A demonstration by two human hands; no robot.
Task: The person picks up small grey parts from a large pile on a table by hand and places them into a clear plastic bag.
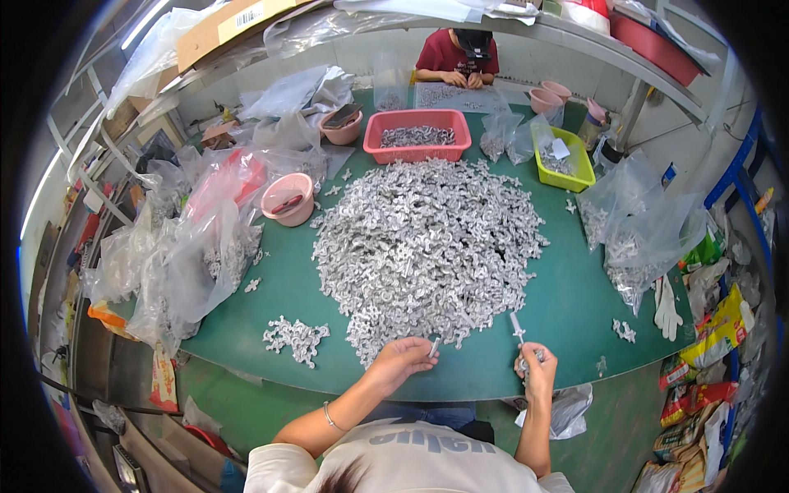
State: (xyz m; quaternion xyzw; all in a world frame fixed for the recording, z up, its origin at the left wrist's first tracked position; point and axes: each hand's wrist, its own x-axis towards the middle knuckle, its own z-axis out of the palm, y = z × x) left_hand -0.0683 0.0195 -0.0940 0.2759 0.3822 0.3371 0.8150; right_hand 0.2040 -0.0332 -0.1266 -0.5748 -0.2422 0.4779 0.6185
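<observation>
A large heap of small silver-grey metal castings [427, 255] covers the middle of the green table. At its near edge, my left hand [396, 363] pinches one small metal casting [435, 347] between thumb and fingertips. To the right, my right hand [538, 371] is closed around a slim tool with a pale flat tip [515, 322], which points up and away from me. Its exact kind cannot be made out. Small grey pieces also show at the fingers of that hand. A smaller group of castings [297, 340] lies on the table to the left of my left hand.
Behind the heap stands a pink basin [417, 154] holding castings, with a yellow-green basket [567, 179] to its right. A pink bucket [289, 199] and plastic bags [218, 246] crowd the left side. More bags [641, 238] and a white glove [667, 310] lie right. Another person [457, 62] works opposite.
</observation>
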